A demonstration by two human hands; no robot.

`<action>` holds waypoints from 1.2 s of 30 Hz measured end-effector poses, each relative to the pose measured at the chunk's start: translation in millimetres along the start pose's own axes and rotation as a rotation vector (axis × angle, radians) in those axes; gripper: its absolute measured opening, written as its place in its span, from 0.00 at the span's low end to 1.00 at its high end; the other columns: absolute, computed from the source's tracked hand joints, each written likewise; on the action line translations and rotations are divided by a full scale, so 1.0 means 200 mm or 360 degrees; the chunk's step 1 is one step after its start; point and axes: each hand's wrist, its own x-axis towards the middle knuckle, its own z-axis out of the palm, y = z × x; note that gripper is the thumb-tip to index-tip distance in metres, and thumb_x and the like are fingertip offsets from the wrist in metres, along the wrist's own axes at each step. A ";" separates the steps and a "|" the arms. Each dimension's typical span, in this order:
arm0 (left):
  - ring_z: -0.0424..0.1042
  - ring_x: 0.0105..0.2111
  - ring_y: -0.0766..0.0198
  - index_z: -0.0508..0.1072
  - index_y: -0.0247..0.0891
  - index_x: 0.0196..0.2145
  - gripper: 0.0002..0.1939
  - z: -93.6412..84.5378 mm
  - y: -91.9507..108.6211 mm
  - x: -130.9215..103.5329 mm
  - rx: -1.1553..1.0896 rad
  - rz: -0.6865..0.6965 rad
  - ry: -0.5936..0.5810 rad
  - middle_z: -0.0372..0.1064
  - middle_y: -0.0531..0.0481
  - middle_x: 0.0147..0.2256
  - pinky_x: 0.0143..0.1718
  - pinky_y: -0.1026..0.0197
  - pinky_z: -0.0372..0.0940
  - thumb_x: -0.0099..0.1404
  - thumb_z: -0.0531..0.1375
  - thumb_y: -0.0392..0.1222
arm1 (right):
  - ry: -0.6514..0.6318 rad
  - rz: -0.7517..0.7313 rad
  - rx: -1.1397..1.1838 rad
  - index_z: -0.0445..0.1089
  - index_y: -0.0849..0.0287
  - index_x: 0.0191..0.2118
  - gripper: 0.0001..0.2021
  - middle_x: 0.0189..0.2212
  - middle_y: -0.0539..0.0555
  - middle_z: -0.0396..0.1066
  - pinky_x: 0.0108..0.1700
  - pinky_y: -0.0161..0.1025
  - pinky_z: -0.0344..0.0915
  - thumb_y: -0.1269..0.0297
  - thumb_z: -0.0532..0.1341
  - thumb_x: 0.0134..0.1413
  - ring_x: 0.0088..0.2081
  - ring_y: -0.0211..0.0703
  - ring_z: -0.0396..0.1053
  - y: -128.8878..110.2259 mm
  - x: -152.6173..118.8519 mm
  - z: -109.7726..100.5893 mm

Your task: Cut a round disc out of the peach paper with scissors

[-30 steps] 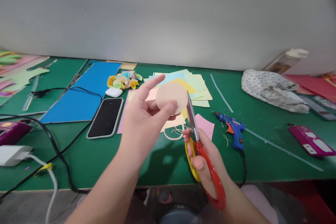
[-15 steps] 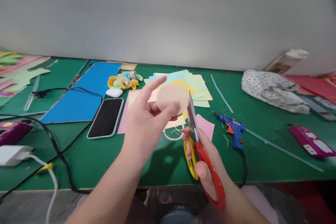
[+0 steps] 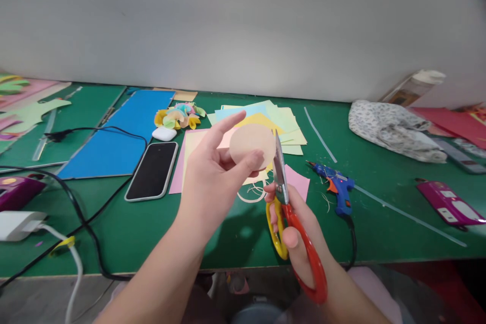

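A round cream paper disc [image 3: 248, 142] is pinched between the thumb and fingers of my left hand [image 3: 212, 177], whose index finger stretches out above it. My right hand [image 3: 299, 223] grips scissors [image 3: 280, 174] with one red and one yellow handle, blades pointing up at the disc's right edge. Below the disc, thin curled paper strips [image 3: 252, 197] lie on the green table. Behind the hands is a pile of pastel paper sheets [image 3: 292, 124], with a pink sheet [image 3: 298, 182] nearer the scissors.
On the left are a phone [image 3: 152, 171], a white case [image 3: 164, 134], paper petals [image 3: 178, 116], a blue board [image 3: 110, 136] and black cables. A blue glue gun [image 3: 337, 187], glue sticks, a patterned cloth [image 3: 391, 131] and a purple device [image 3: 450, 203] lie on the right.
The disc and my left hand have shifted slightly right and the disc is turned a little. The scissor blades, nearly closed before, are now slightly parted at the disc's edge.
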 end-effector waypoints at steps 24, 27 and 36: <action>0.83 0.28 0.62 0.77 0.41 0.61 0.29 0.01 0.03 -0.01 -0.0052 0.0060 0.0070 0.82 0.56 0.28 0.34 0.63 0.83 0.63 0.71 0.35 | 0.0039 0.0064 -0.0033 0.79 0.48 0.54 0.43 0.40 0.51 0.70 0.31 0.37 0.66 0.18 0.64 0.44 0.28 0.37 0.62 0.00 0.00 0.00; 0.83 0.28 0.63 0.77 0.41 0.61 0.29 0.02 0.04 -0.01 -0.0075 0.0034 0.0082 0.81 0.57 0.28 0.34 0.63 0.83 0.62 0.71 0.34 | 0.0044 0.0063 -0.0059 0.80 0.50 0.52 0.45 0.40 0.52 0.70 0.30 0.37 0.66 0.17 0.64 0.42 0.26 0.36 0.61 0.00 0.00 0.00; 0.84 0.32 0.58 0.76 0.41 0.62 0.30 0.01 0.03 -0.01 0.0000 0.0037 0.0061 0.82 0.54 0.30 0.37 0.58 0.84 0.63 0.71 0.36 | 0.0068 0.0091 -0.0073 0.80 0.50 0.51 0.46 0.40 0.52 0.71 0.29 0.38 0.66 0.16 0.64 0.38 0.25 0.36 0.61 0.04 0.00 0.00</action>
